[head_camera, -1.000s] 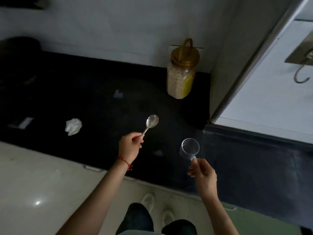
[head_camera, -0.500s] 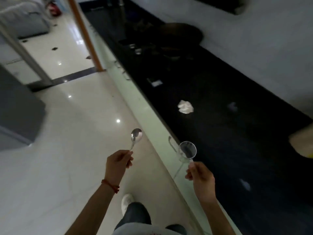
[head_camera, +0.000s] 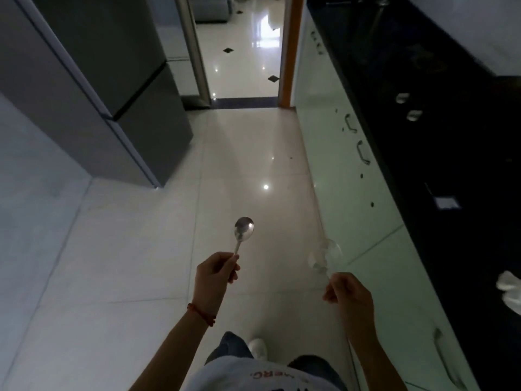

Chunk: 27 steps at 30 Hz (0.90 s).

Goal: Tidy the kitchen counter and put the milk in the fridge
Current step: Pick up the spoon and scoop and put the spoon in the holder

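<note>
My left hand [head_camera: 214, 273] grips the handle of a metal spoon [head_camera: 243, 229], bowl pointing up and away, over the floor. My right hand [head_camera: 345, 289] pinches a small clear measuring cup [head_camera: 324, 255] by its handle, close to the pale cabinet fronts. The black counter [head_camera: 451, 153] runs along the right side. On it lie a crumpled white tissue [head_camera: 510, 286] at the right edge and a small white paper scrap [head_camera: 446, 203]. The grey fridge [head_camera: 112, 80] stands at the left, doors closed. No milk is in view.
Pale cabinet fronts [head_camera: 346, 193] with metal handles line the right under the counter. A glossy tiled floor [head_camera: 239, 165] leads to an open doorway [head_camera: 242, 46] ahead. Two small shiny items [head_camera: 407, 105] sit farther along the counter.
The view has swung left from the counter and oats jar to the walkway, fridge and doorway. Both hands still hold the spoon and the cup, now over the floor.
</note>
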Each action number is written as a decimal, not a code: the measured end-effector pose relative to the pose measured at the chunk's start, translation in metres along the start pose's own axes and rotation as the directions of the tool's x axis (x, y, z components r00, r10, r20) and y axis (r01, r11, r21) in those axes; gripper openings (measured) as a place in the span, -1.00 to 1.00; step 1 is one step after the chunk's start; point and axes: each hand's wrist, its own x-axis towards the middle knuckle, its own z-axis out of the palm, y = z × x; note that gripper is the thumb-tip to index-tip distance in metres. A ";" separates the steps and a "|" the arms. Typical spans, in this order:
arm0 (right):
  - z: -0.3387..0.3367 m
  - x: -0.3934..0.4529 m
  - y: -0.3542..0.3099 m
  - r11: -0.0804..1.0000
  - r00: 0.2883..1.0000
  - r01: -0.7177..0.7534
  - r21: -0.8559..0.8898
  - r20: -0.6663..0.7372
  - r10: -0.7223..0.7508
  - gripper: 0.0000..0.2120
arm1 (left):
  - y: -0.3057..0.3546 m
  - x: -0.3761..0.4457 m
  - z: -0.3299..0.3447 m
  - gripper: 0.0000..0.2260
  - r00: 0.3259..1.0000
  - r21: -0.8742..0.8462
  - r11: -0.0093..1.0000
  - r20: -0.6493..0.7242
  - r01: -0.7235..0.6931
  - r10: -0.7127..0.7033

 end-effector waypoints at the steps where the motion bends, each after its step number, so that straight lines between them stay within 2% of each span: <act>1: 0.007 0.008 -0.004 1.000 1.000 0.002 -0.014 0.007 -0.002 -0.72 | 0.005 0.009 -0.001 -0.83 1.000 -0.006 1.000 -0.005 -0.006 0.006; 10: 0.077 0.153 -0.040 0.997 0.999 -0.026 -0.069 0.034 0.028 -0.75 | 0.054 0.168 -0.002 -0.84 0.996 -0.095 0.995 -0.094 -0.011 0.002; 13: 0.100 0.214 -0.054 0.998 0.998 -0.032 -0.061 0.047 0.035 -0.74 | 0.069 0.226 -0.002 -0.82 0.990 -0.103 0.994 -0.138 0.023 -0.038; 20: 0.170 0.359 -0.117 0.996 0.978 -0.016 -0.093 0.204 0.035 -0.74 | 0.119 0.350 -0.025 -0.81 0.965 -0.133 0.989 -0.244 0.068 -0.099; 27: 0.256 0.488 -0.169 0.989 0.969 0.028 -0.148 0.248 0.010 -0.76 | 0.120 0.471 -0.052 -0.85 0.911 -0.163 0.969 -0.342 0.185 -0.231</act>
